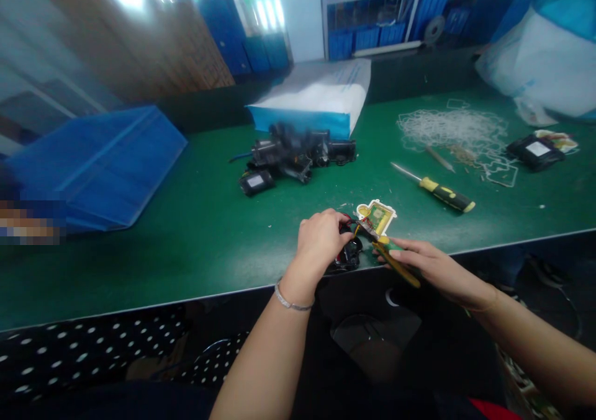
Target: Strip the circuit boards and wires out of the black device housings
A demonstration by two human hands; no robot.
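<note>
My left hand [322, 237] is closed, its thumb and fingers pinching thin wires [354, 223] near the table's front edge. Under those fingers lies a glossy black part [350, 255], partly hidden by the hand. The wires lead to a white-rimmed housing [393, 214] with a green circuit board [380, 214] inside. In my right hand [421, 260] is a pair of pliers [405, 272] with yellow and green handles. Their metal jaws point left and are at the wires, close to the board; whether they grip a wire I cannot tell.
A screwdriver [444, 195] lies to the right, before a heap of thin, clear rings [456, 128]. Several black cylindrical parts [288, 153] are piled in front of a white and blue bag [321, 88]. A blue bin [100, 165] stands left, with another person's blurred hand [28, 221] beside it.
</note>
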